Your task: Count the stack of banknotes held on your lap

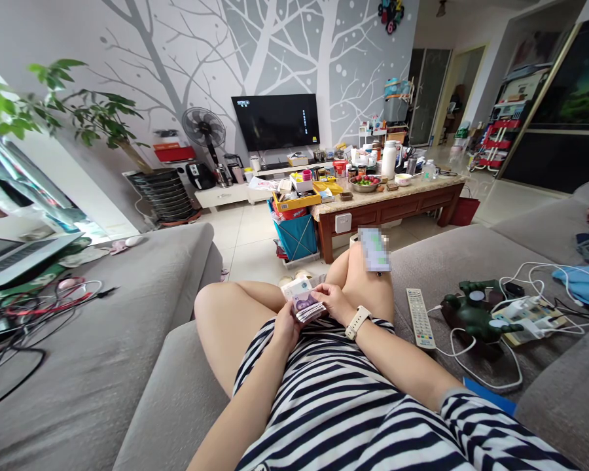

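A small stack of purple banknotes (304, 305) is held over my lap, its edges slightly fanned. My left hand (285, 325) is closed around the stack's left side, thumb on top. With thumb and fingers pinched together, my right hand (334, 302) grips the stack's upper right edge. A pale watch (358, 323) is on my right wrist. Just beyond that hand a phone (374, 250), its screen blurred out, rests on my right knee.
On the sofa to the right lie a remote control (421, 318), a dark green figure (476, 314) and a power strip (530, 320) with white cables. Tangled cables (39, 314) and a laptop (19, 261) are at left. Ahead stands a cluttered coffee table (397, 212).
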`<action>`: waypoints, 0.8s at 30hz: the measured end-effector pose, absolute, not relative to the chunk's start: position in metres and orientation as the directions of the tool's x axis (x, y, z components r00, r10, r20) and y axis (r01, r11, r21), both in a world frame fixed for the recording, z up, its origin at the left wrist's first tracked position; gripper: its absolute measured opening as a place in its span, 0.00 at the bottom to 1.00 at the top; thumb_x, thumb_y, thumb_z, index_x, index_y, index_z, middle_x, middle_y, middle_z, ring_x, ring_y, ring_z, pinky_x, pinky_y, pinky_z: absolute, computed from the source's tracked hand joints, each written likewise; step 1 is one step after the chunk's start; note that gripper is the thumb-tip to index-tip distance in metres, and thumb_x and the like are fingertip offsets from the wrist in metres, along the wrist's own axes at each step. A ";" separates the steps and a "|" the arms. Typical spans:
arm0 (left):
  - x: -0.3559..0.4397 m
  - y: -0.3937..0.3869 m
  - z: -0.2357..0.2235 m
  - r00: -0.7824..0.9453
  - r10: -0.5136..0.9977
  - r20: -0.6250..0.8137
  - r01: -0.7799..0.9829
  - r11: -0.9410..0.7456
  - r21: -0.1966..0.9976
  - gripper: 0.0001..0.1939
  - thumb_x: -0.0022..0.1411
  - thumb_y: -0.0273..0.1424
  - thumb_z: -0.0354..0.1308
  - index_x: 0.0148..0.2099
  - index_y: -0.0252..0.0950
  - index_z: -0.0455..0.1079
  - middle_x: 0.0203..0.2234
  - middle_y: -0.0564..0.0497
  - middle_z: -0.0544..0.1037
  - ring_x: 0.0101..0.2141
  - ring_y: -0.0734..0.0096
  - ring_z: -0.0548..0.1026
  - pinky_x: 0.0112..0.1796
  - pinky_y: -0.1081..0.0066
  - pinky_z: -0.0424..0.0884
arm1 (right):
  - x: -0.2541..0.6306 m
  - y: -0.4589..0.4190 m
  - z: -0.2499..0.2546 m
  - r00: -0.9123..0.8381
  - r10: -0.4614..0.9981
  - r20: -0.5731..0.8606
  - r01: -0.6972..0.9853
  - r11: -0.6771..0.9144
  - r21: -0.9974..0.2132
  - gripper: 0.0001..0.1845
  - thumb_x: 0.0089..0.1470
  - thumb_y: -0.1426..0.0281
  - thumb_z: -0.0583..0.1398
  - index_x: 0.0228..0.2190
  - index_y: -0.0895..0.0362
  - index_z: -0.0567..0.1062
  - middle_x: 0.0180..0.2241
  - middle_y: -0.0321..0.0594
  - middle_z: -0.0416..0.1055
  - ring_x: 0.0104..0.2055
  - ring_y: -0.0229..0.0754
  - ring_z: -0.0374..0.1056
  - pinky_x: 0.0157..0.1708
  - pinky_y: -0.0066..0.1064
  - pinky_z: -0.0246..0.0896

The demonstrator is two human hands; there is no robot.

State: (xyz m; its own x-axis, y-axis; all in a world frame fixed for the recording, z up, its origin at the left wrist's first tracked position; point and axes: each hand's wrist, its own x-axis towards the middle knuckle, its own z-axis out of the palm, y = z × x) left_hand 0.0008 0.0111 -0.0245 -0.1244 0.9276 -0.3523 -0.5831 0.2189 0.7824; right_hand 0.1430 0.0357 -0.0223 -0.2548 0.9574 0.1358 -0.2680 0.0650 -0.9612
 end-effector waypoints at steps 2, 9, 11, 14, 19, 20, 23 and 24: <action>0.000 0.012 -0.025 -0.132 0.925 -0.356 -0.582 0.218 0.783 0.15 0.61 0.30 0.52 0.47 0.29 0.72 0.35 0.40 0.79 0.31 0.59 0.79 0.33 0.57 0.77 | 0.143 0.036 -0.023 -0.253 0.957 0.143 -0.280 0.069 -0.958 0.16 0.43 0.59 0.65 0.28 0.59 0.73 0.24 0.35 0.68 0.23 0.35 0.61 0.25 0.27 0.56; 0.001 0.010 -0.023 -0.129 0.927 -0.353 -0.581 0.218 0.784 0.14 0.61 0.32 0.53 0.46 0.30 0.72 0.35 0.40 0.79 0.31 0.60 0.78 0.33 0.57 0.77 | 0.142 0.037 -0.024 -0.253 0.958 0.135 -0.276 0.062 -0.959 0.17 0.43 0.58 0.65 0.28 0.59 0.73 0.23 0.34 0.68 0.23 0.35 0.60 0.25 0.27 0.56; 0.002 0.009 -0.022 -0.131 0.927 -0.352 -0.577 0.218 0.788 0.14 0.62 0.32 0.53 0.45 0.30 0.72 0.35 0.40 0.79 0.31 0.60 0.78 0.33 0.57 0.77 | 0.142 0.036 -0.024 -0.249 0.960 0.129 -0.276 0.057 -0.959 0.17 0.43 0.58 0.65 0.28 0.59 0.73 0.23 0.34 0.68 0.23 0.35 0.60 0.24 0.27 0.56; 0.003 0.008 -0.020 -0.138 0.925 -0.354 -0.571 0.218 0.792 0.14 0.62 0.32 0.52 0.45 0.29 0.72 0.35 0.41 0.79 0.30 0.61 0.78 0.33 0.58 0.77 | 0.142 0.036 -0.023 -0.248 0.960 0.127 -0.279 0.055 -0.959 0.17 0.43 0.58 0.65 0.28 0.59 0.73 0.23 0.34 0.68 0.23 0.35 0.60 0.24 0.27 0.56; 0.004 0.005 -0.016 -0.142 0.930 -0.340 -0.569 0.205 0.796 0.14 0.62 0.32 0.52 0.44 0.29 0.73 0.35 0.41 0.79 0.30 0.61 0.78 0.32 0.59 0.77 | 0.142 0.035 -0.021 -0.250 0.960 0.123 -0.282 0.049 -0.958 0.17 0.42 0.58 0.66 0.28 0.59 0.73 0.23 0.35 0.69 0.23 0.35 0.60 0.24 0.28 0.56; 0.005 0.004 -0.015 -0.137 0.934 -0.330 -0.571 0.198 0.797 0.14 0.62 0.31 0.52 0.44 0.29 0.73 0.35 0.40 0.79 0.30 0.61 0.78 0.32 0.59 0.77 | 0.142 0.035 -0.022 -0.251 0.960 0.124 -0.282 0.050 -0.958 0.17 0.42 0.58 0.66 0.28 0.59 0.73 0.23 0.35 0.69 0.23 0.35 0.60 0.24 0.28 0.56; 0.007 0.001 -0.012 -0.133 0.942 -0.309 -0.567 0.184 0.803 0.14 0.62 0.31 0.52 0.45 0.29 0.73 0.36 0.39 0.79 0.31 0.60 0.78 0.31 0.59 0.78 | 0.142 0.036 -0.022 -0.252 0.960 0.125 -0.276 0.052 -0.960 0.17 0.43 0.57 0.65 0.28 0.59 0.73 0.23 0.34 0.68 0.22 0.35 0.60 0.24 0.28 0.56; 0.007 0.001 -0.012 -0.137 0.942 -0.308 -0.563 0.182 0.806 0.14 0.61 0.31 0.52 0.45 0.29 0.73 0.36 0.39 0.79 0.31 0.59 0.78 0.31 0.59 0.78 | 0.143 0.036 -0.023 -0.252 0.960 0.126 -0.273 0.055 -0.960 0.17 0.44 0.57 0.65 0.28 0.59 0.73 0.23 0.34 0.68 0.22 0.35 0.60 0.24 0.28 0.56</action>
